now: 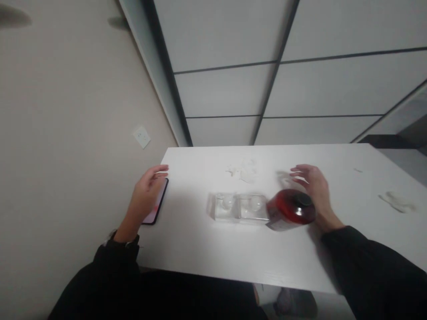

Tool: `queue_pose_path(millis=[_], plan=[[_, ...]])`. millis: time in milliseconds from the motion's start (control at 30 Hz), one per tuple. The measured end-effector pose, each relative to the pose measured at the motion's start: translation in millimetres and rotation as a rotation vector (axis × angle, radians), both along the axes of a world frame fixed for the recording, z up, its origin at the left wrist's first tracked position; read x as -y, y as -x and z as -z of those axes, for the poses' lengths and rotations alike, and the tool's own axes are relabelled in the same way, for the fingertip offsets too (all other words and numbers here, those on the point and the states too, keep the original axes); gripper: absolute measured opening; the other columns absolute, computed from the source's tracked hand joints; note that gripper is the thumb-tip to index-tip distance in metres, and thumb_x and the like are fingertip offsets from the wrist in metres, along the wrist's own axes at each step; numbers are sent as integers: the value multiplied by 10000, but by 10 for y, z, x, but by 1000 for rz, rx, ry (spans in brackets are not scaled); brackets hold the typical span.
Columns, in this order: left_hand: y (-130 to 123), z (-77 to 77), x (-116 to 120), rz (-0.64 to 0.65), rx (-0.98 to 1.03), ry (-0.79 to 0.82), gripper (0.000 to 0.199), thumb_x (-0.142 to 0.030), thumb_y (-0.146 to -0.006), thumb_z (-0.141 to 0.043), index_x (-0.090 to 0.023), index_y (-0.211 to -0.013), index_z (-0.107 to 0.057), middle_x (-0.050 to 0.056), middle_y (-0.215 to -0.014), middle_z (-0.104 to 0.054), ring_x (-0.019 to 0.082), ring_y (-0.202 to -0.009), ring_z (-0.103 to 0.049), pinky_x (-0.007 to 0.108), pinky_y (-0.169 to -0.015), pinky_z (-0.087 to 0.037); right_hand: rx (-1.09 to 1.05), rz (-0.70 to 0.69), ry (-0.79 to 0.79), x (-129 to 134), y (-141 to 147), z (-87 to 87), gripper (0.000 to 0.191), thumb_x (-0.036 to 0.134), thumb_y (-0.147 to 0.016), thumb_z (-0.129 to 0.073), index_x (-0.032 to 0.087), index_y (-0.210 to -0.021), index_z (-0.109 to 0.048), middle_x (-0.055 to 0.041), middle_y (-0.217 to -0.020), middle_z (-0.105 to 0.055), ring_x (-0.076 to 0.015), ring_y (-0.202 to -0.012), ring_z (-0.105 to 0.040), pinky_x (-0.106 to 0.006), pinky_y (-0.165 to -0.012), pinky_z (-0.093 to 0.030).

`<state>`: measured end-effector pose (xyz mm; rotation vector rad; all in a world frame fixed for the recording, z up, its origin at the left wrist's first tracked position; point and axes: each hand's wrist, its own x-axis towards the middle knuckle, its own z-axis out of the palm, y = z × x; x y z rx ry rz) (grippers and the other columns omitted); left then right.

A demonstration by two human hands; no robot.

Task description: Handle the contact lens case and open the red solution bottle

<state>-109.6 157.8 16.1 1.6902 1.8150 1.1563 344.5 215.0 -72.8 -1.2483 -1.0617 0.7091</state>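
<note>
My left hand [145,194] hovers over the phone [160,205] at the table's left edge and hides part of it. Its fingers are loosely bent and apart, with nothing in them. Right of the middle stands a dark red bottle [283,206] with a black cap [303,199]. Just behind and to the right of it is my right hand [315,184], open, its fingers curved and spread. Whether that hand touches the bottle I cannot tell. Left of the bottle sit two clear boxy containers [227,208] side by side, each with a round shape in it.
Scraps of clear film [247,172] lie on the white table [187,249] behind the containers. A crumpled translucent strip [396,202] is at the far right. A wall with a socket [142,137] borders the left side, and panelled doors [223,95] stand behind the table.
</note>
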Motion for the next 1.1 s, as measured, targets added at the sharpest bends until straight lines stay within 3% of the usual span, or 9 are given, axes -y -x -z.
queue_pose_path(millis=[133, 233, 333, 433, 567, 700, 833, 967, 1100], plan=[[-774, -223, -49, 500, -83, 191, 621, -553, -911, -666, -248, -1445, -583, 96, -1517, -605, 302, -1352, -624, 474, -1196, -470, 79, -112, -35, -116, 30, -34, 658, 848, -887, -506, 216, -939, -681, -58, -856, -720, -216, -827, -694, -422, -832, -567], [-1157, -301, -20, 691, -202, 249, 909, -563, -761, -860, -285, -1546, -495, 77, -1642, -496, 334, -1516, -476, 486, -1299, -350, 46, -209, -59, -126, 51, -85, 653, 838, -902, -509, 214, -912, -702, -47, -827, -714, -213, -818, -689, -417, -839, -565], [-1371, -327, 20, 709, -360, 237, 1037, -535, -738, -902, -302, -1609, -393, 88, -1616, -533, 337, -1522, -473, 539, -1306, -330, -40, -351, -105, -31, 63, -147, 616, 797, -946, -495, 222, -942, -718, -51, -895, -730, -214, -876, -699, -413, -879, -564], [-1498, -350, 39, 709, -503, 184, 1022, -506, -780, -889, -291, -1618, -347, 107, -1600, -548, 324, -1498, -504, 552, -1271, -386, -143, -543, -169, 108, 70, -214, 650, 819, -957, -445, 241, -1024, -735, -64, -1011, -740, -225, -989, -707, -420, -975, -551], [-1675, -463, 79, 721, -625, 60, 974, -494, -806, -874, -267, -1598, -355, 129, -1618, -517, 326, -1474, -527, 539, -1233, -445, -115, -779, -219, 214, 68, -279, 766, 902, -871, -462, 252, -1176, -731, -98, -1193, -723, -268, -1189, -661, -439, -1099, -488], [-1981, -652, 191, 784, -643, -110, 696, -451, -942, -746, -258, -1540, -446, 107, -1532, -597, 266, -1399, -593, 444, -1178, -514, -119, -900, -260, 189, 59, -280, 811, 920, -816, -524, 258, -1243, -718, -102, -1257, -701, -279, -1241, -636, -455, -1127, -454], [-2329, -742, 233, 835, -620, -230, 428, -276, -1036, -613, -259, -1459, -552, 67, -1466, -657, 212, -1325, -643, 379, -1107, -560, -187, -1024, -238, 139, 40, -270, 814, 892, -795, -604, 249, -1284, -700, -97, -1297, -690, -277, -1277, -621, -467, -1156, -422], [-2499, -736, 105, 911, -606, -215, 315, -174, -1035, -573, -235, -1328, -670, 50, -1324, -745, 204, -1189, -710, 350, -1016, -588, -212, -1210, -161, 139, 15, -338, 797, 712, -723, -846, 232, -1331, -659, -83, -1310, -671, -267, -1276, -613, -454, -1137, -432], [-2547, -758, -26, 909, -620, -170, 260, -150, -1011, -598, -236, -1226, -717, 36, -1164, -776, 193, -1023, -733, 313, -884, -577, -177, -1246, -76, 166, 28, -445, 559, 482, -752, -898, 202, -1177, -666, -36, -1116, -673, -200, -1074, -638, -380, -1011, -483]])
